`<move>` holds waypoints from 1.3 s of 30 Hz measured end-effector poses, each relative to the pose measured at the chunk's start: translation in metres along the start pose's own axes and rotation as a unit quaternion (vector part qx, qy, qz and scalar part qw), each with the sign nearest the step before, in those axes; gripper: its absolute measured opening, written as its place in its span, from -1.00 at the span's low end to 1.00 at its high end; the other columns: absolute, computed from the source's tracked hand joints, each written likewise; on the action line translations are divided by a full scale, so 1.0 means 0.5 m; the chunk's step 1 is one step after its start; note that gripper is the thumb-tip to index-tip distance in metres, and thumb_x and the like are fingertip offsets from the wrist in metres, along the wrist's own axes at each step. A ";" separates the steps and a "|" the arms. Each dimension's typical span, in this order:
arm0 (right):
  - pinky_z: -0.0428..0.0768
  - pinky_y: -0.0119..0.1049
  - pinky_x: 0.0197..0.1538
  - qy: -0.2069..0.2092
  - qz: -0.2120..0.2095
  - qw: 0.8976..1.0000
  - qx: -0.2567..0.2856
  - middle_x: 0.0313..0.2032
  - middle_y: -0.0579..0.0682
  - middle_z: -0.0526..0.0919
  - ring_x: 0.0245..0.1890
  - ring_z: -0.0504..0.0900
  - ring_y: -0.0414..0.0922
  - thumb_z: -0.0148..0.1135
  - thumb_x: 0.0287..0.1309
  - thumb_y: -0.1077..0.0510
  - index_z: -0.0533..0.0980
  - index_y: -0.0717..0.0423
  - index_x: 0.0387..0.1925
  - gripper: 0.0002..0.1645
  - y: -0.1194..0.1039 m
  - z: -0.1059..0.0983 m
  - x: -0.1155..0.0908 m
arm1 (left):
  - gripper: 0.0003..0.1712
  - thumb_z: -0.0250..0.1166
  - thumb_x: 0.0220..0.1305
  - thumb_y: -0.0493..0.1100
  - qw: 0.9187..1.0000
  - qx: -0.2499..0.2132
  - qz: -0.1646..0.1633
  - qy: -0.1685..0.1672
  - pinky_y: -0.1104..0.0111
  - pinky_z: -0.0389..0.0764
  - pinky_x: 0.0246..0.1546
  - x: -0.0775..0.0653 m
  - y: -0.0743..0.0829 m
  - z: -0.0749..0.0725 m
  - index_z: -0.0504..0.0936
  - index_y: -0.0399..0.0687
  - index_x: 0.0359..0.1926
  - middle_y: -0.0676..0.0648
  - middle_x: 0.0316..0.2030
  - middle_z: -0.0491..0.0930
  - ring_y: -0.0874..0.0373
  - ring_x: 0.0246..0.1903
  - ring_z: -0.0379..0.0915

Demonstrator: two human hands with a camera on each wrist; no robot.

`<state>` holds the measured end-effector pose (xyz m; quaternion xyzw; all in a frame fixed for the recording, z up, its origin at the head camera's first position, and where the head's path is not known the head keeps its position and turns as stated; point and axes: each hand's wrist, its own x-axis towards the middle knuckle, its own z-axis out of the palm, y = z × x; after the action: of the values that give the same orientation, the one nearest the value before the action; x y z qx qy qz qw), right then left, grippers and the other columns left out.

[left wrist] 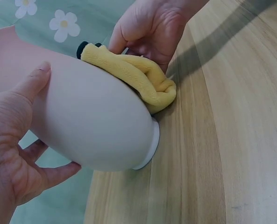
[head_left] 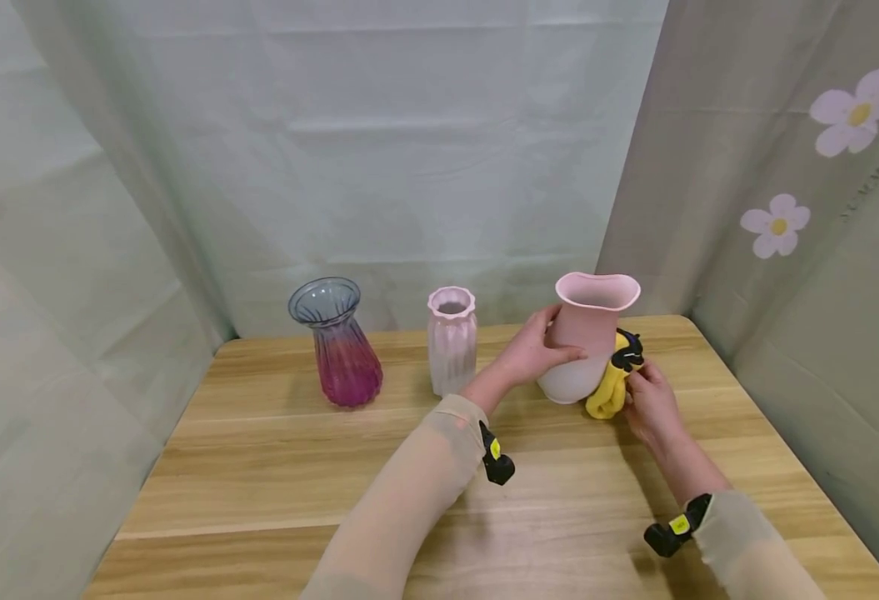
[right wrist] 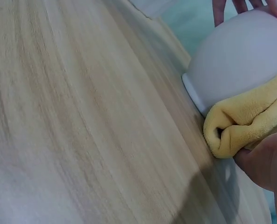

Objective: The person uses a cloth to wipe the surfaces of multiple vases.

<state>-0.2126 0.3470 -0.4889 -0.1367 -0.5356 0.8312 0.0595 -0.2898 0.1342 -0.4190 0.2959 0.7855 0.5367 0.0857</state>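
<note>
A pink-to-white vase with a wavy rim stands at the right rear of the table, its base down at the wood. My left hand grips its left side, thumb across the front and fingers spread round the back, as the left wrist view shows. On the opposite side, my right hand holds a folded yellow cloth with black at one end, pressed to the vase's lower wall. The cloth partly hides the right fingers.
A ribbed blue-to-magenta glass vase stands at the left, and a small white fluted vase is just left of my left forearm. Behind the wooden table hangs a pale curtain, with a flower-printed one at the right.
</note>
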 end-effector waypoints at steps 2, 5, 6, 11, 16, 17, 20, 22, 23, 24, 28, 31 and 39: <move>0.54 -0.42 -0.09 0.013 0.004 1.000 0.007 -0.07 -0.21 0.50 -0.08 0.47 -0.29 -0.05 0.58 0.23 0.43 -0.15 0.11 -0.74 -0.005 0.003 -0.002 | 0.02 0.56 0.18 0.00 1.000 -0.001 0.004 0.000 0.23 0.46 0.29 0.001 0.001 0.000 0.23 -0.04 0.54 -0.04 0.36 0.39 0.14 0.28 0.39; 0.56 -0.37 -0.07 0.027 0.003 0.999 0.024 -0.07 -0.20 0.51 -0.05 0.48 -0.27 0.04 0.55 0.21 0.48 -0.17 0.01 -0.80 -0.016 0.008 -0.006 | 0.01 0.57 0.18 0.00 1.000 0.001 0.011 -0.001 0.25 0.46 0.28 0.003 0.001 0.001 0.23 -0.05 0.54 -0.06 0.36 0.40 0.14 0.26 0.40; 0.57 -0.35 -0.07 0.025 -0.001 0.999 0.030 -0.07 -0.19 0.50 -0.05 0.48 -0.26 0.06 0.54 0.21 0.48 -0.16 0.00 -0.81 -0.020 0.010 -0.007 | 0.02 0.57 0.18 0.00 1.000 0.001 0.012 -0.001 0.25 0.46 0.27 0.003 0.001 0.002 0.23 -0.05 0.54 -0.06 0.36 0.40 0.14 0.26 0.40; 0.58 -0.32 -0.11 0.004 -0.029 0.999 0.019 -0.11 -0.18 0.54 -0.07 0.51 -0.25 0.11 0.52 0.19 0.47 -0.12 0.03 -0.82 -0.047 0.016 -0.011 | 0.01 0.56 0.18 0.00 1.000 0.002 0.014 -0.001 0.25 0.48 0.25 0.004 -0.001 0.002 0.23 -0.05 0.54 -0.06 0.34 0.41 0.14 0.24 0.41; 0.52 -0.28 -0.11 -0.014 -0.060 0.998 -0.027 -0.13 -0.21 0.56 -0.04 0.49 -0.23 0.13 0.52 0.12 0.45 -0.13 0.07 -0.82 -0.085 0.028 -0.016 | 0.02 0.56 0.18 0.03 1.000 0.015 0.009 -0.001 0.26 0.48 0.24 0.002 0.000 0.002 0.22 -0.04 0.54 -0.06 0.34 0.40 0.14 0.24 0.40; 0.51 -0.27 -0.11 -0.021 -0.066 0.997 -0.030 -0.12 -0.21 0.56 -0.02 0.48 -0.22 0.13 0.52 0.12 0.45 -0.14 0.07 -0.82 -0.093 0.031 -0.016 | 0.03 0.56 0.18 0.04 1.000 0.018 0.007 -0.001 0.26 0.48 0.25 0.002 -0.001 0.002 0.22 -0.04 0.55 -0.07 0.35 0.39 0.14 0.25 0.40; 0.48 -0.26 -0.11 -0.042 -0.080 0.995 -0.037 -0.08 -0.20 0.55 0.01 0.45 -0.20 0.13 0.52 0.10 0.46 -0.14 0.08 -0.81 -0.119 0.042 -0.020 | 0.03 0.56 0.18 0.04 1.000 0.021 0.004 0.000 0.27 0.47 0.26 0.002 -0.001 0.002 0.22 -0.04 0.55 -0.07 0.35 0.38 0.14 0.25 0.39; 0.45 -0.26 -0.12 -0.054 -0.088 0.994 -0.037 -0.07 -0.19 0.54 0.01 0.45 -0.19 0.14 0.52 0.10 0.47 -0.15 0.08 -0.81 -0.135 0.050 -0.023 | 0.02 0.56 0.18 0.03 1.000 0.019 0.007 0.001 0.28 0.47 0.26 0.003 -0.001 0.001 0.23 -0.06 0.54 -0.08 0.35 0.39 0.14 0.24 0.39; 0.43 -0.26 -0.11 -0.062 -0.090 0.993 -0.033 -0.05 -0.19 0.54 0.01 0.44 -0.18 0.13 0.52 0.10 0.47 -0.15 0.08 -0.81 -0.143 0.054 -0.024 | 0.02 0.56 0.18 0.02 1.000 0.018 0.009 0.000 0.28 0.47 0.26 0.003 -0.001 0.001 0.24 -0.06 0.54 -0.08 0.34 0.40 0.14 0.24 0.40; 0.41 -0.25 -0.11 -0.067 -0.092 0.993 -0.027 -0.05 -0.18 0.53 0.01 0.44 -0.18 0.14 0.51 0.10 0.47 -0.15 0.08 -0.81 -0.151 0.057 -0.026 | 0.01 0.56 0.18 0.02 1.000 0.019 0.011 0.001 0.28 0.47 0.25 0.003 -0.001 0.001 0.24 -0.06 0.53 -0.08 0.34 0.41 0.14 0.24 0.40; 0.35 -0.21 -0.08 -0.073 -0.095 0.993 0.009 -0.02 -0.18 0.54 0.03 0.41 -0.16 0.19 0.47 0.10 0.49 -0.12 0.09 -0.78 -0.179 0.072 -0.033 | 0.01 0.56 0.18 0.03 1.000 0.022 0.010 0.000 0.29 0.46 0.26 0.002 -0.001 0.000 0.24 -0.05 0.54 -0.06 0.34 0.40 0.15 0.24 0.39; 0.33 -0.18 -0.05 -0.067 -0.092 0.993 0.029 -0.01 -0.18 0.55 0.05 0.41 -0.15 0.24 0.44 0.11 0.50 -0.10 0.10 -0.74 -0.189 0.079 -0.038 | 0.02 0.56 0.18 0.04 1.000 0.022 0.006 -0.001 0.29 0.46 0.26 0.001 -0.001 0.001 0.23 -0.04 0.54 -0.05 0.35 0.38 0.15 0.25 0.38; 0.53 -0.32 -0.15 -0.047 -0.112 0.992 -0.014 -0.08 -0.15 0.55 -0.04 0.47 -0.19 0.27 0.42 0.12 0.49 -0.07 0.06 -0.75 -0.178 0.091 -0.038 | 0.00 0.54 0.21 0.01 1.000 0.018 0.005 0.000 0.29 0.44 0.29 -0.001 0.002 -0.003 0.22 -0.05 0.54 -0.06 0.36 0.38 0.14 0.27 0.37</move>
<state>-0.2119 0.3399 -0.3875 -0.0369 -0.5612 0.8173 0.1252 -0.2899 0.1328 -0.4177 0.3014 0.7935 0.5228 0.0780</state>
